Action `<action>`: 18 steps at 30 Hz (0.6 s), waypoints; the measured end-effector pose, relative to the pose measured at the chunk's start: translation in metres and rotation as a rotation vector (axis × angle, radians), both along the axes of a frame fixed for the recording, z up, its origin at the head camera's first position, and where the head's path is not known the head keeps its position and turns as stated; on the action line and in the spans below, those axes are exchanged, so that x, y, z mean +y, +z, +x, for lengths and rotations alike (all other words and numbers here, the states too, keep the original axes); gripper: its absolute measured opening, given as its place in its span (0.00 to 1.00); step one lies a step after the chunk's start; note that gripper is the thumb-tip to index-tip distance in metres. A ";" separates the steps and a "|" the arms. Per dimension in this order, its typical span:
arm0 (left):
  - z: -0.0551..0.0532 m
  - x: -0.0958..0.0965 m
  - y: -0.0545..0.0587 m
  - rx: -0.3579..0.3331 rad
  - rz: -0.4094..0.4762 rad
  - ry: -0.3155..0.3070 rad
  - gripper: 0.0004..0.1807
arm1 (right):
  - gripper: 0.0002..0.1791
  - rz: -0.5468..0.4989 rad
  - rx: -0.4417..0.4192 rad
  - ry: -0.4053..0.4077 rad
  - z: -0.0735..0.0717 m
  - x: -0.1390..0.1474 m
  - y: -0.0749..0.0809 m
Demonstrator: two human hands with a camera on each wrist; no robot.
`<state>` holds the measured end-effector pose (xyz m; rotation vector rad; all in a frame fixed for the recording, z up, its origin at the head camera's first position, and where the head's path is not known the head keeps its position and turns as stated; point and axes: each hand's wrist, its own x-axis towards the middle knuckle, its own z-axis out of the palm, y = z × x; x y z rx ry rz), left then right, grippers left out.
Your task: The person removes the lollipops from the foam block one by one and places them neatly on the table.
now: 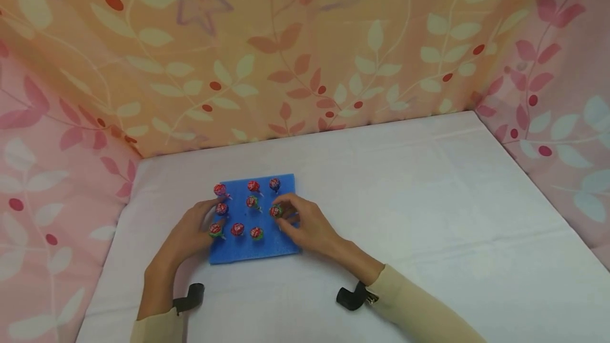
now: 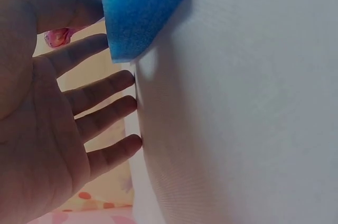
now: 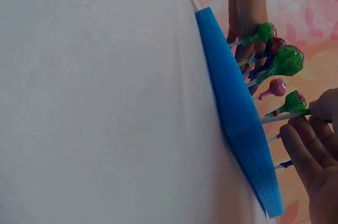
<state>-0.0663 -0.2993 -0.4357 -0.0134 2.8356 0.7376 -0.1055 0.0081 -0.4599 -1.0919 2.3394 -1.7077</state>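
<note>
Pinching a green-wrapped lollipop between thumb and fingers, the right hand is reaching over the right side of a blue foam board. The left hand is resting its outstretched fingers at the board's left edge. Eight other lollipops are standing in the board, which is lying on the white worktop, before a floral curtain at the far side.

Lollipops in board on table; left hand at board's left, right hand at right; curtain behind
</note>
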 end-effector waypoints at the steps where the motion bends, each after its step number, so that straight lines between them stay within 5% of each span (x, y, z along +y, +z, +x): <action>1: 0.000 0.000 -0.001 0.003 0.002 -0.002 0.40 | 0.20 -0.006 -0.007 -0.002 0.000 0.000 0.000; 18: 0.000 -0.004 0.000 -0.012 0.007 -0.024 0.44 | 0.21 -0.044 -0.093 -0.047 -0.001 0.023 0.004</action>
